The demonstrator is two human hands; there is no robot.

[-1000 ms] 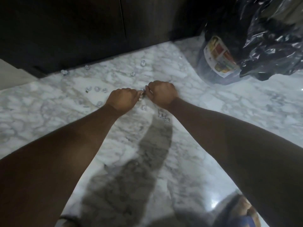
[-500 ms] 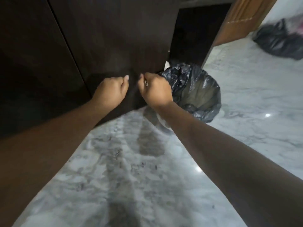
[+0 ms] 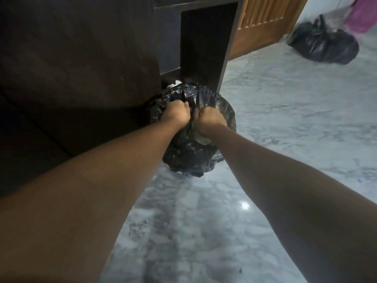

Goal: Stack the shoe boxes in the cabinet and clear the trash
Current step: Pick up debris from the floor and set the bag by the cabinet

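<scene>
L grip (image 3: 176,113) & R grip (image 3: 208,119) both clench trash bag (image 3: 189,158) rim; clearing trash, I reckon; next prob: tie it, lift clear.

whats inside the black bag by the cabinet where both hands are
Only a pale patch shows in the black bag, below the right hand. That hand, the left hand and crumpled plastic cover the rest.
</scene>
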